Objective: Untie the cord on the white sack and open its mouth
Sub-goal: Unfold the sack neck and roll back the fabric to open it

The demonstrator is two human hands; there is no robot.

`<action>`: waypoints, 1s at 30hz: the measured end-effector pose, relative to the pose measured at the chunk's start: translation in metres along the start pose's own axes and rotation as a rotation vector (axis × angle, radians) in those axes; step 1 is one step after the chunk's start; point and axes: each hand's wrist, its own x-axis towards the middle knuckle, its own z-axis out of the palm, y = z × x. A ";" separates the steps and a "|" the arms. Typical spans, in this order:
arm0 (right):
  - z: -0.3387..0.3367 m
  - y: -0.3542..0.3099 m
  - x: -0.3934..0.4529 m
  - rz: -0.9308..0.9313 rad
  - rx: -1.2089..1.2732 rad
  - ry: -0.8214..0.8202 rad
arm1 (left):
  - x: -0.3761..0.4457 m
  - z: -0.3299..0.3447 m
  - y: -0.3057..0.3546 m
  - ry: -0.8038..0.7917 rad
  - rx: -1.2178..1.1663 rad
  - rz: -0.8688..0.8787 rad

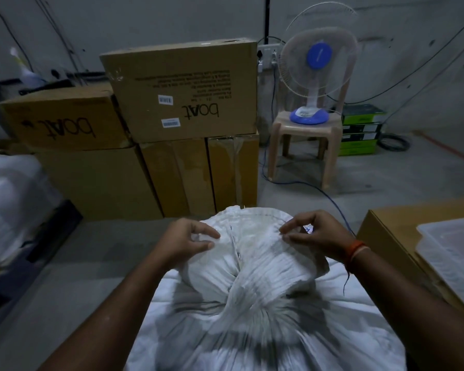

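A white woven sack (255, 325) stands in front of me, filling the lower middle of the view. Its neck is twisted and gathered tight at about mid-height, and the fabric above fans out into a ruffled mouth (252, 223). No cord is visible on the neck. My left hand (188, 242) pinches the left edge of the mouth between thumb and fingers. My right hand (316, 234) pinches the right edge the same way; an orange thread band circles that wrist.
Stacked brown cardboard boxes (177, 103) stand right behind the sack. A table fan (316, 65) sits on a beige plastic chair (303, 140) at the back right, with a blue cable (332, 202) on the floor. An open carton with a clear plastic tray (450, 253) is at right; white bags (11, 210) at left.
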 end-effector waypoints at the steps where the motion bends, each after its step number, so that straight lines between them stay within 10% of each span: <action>1: -0.002 -0.004 -0.003 -0.022 -0.011 0.029 | -0.003 -0.002 0.001 0.009 -0.015 0.003; 15: -0.031 -0.046 -0.080 -0.215 -0.064 -0.200 | -0.103 -0.040 0.023 -0.059 0.140 0.263; 24: 0.026 -0.044 -0.160 -0.734 -0.868 -0.269 | -0.182 -0.025 -0.017 -0.129 0.921 0.707; 30: 0.065 -0.027 -0.203 -0.780 -0.935 -0.210 | -0.215 -0.004 -0.042 -0.159 1.058 0.713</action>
